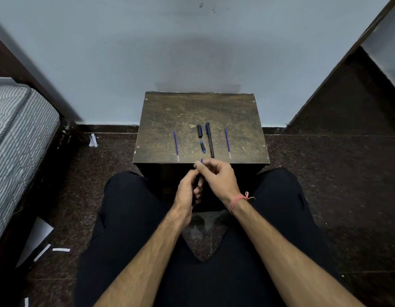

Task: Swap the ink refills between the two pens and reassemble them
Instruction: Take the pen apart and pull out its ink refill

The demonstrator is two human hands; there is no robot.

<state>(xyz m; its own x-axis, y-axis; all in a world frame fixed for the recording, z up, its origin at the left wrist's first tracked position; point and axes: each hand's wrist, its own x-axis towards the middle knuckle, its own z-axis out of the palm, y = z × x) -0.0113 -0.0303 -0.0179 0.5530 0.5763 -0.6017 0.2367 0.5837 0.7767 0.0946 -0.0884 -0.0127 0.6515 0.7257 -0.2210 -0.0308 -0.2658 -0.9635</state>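
Observation:
Two blue ink refills lie on the small brown table (pixel 161 111), one at the left (pixel 176 145) and one at the right (pixel 227 142). Between them lie a black cap (pixel 199 130), a small blue-and-black pen tip piece (pixel 202 147) and a long black pen (pixel 210 139). Just in front of the table's near edge, my left hand (pixel 188 191) grips a black pen barrel (pixel 197 179). My right hand (pixel 218 177) pinches a small blue piece (pixel 201 160) at the barrel's upper end. Most of the barrel is hidden by my fingers.
The table stands against a pale wall. A mattress (pixel 17 138) on a dark frame is at the left. Paper scraps (pixel 61 249) lie on the dark speckled floor. A dark panel (pixel 347 96) rises at the right. My legs in black trousers flank the table.

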